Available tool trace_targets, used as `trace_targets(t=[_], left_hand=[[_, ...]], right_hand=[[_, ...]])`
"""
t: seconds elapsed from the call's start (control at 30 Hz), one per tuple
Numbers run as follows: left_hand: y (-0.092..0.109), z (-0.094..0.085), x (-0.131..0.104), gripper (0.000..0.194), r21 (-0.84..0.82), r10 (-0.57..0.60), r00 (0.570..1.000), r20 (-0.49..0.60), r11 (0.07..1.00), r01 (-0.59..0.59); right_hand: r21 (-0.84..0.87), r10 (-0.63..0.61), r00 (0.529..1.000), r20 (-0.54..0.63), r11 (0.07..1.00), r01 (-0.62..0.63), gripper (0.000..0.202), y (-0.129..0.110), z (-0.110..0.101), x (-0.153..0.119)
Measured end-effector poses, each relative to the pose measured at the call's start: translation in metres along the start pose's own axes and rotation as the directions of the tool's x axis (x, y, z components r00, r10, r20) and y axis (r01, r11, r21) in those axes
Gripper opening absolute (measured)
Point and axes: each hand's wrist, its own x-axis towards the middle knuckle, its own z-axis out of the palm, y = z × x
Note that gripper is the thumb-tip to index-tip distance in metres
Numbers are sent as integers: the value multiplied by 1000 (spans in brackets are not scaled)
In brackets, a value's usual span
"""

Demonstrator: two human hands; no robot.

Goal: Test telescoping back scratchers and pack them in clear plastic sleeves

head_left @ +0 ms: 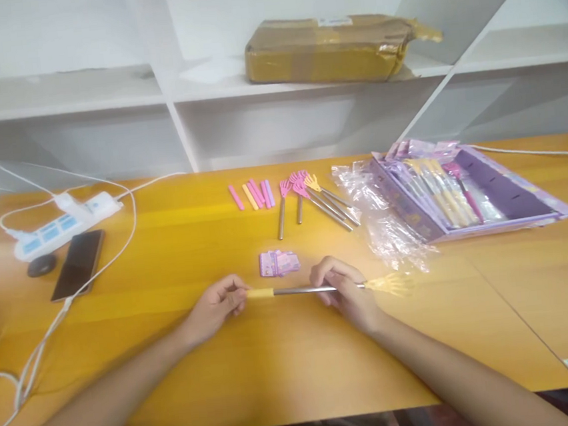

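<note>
A back scratcher with a metal rod, a yellow handle sleeve and a yellow claw lies level between my hands. My left hand pinches the end of the yellow sleeve. My right hand is closed round the rod near the claw. Just beyond them rests a small pile of purple and pink cards. Farther back are several pink, yellow and purple tubes. Beside the tubes, several metal rods with pink or yellow claws lie bunched together.
At the right stands an open purple box with wrapped scratchers, beside clear plastic bags. On the left are a power strip, a phone, a black mouse and white cables. A taped parcel sits on the shelf.
</note>
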Motion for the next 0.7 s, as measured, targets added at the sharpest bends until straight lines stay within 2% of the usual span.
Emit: trace_targets(t=[0.1,0.13,0.2,0.3,0.47,0.57,0.7], left_hand=[[2,3,-3,33,150,153,975,-164,980,-128],[3,4,-4,31,218,208,959,-190,962,-165],[4,3,-6,28,310,266,948,-175,929,-203],[4,1,-7,26,322,256,957,-134,925,-203],[2,1,-6,28,193,218,970,-106,962,-195],[1,1,-5,28,158,214,972,-98,968,-198],[-2,0,-6,25,241,254,962,-98,944,-224]], right_hand=[[-57,-17,999,29,998,18,35,1,-1,-1],[-49,-14,999,37,999,15,34,2,-1,-2],[-25,-5,999,41,1000,6,33,3,1,-1],[6,11,999,34,1000,-12,32,3,3,1],[96,37,997,72,994,-44,33,-4,6,6],[73,23,997,74,997,-28,33,-6,6,4],[-19,-54,987,153,998,57,33,-4,2,-3]])
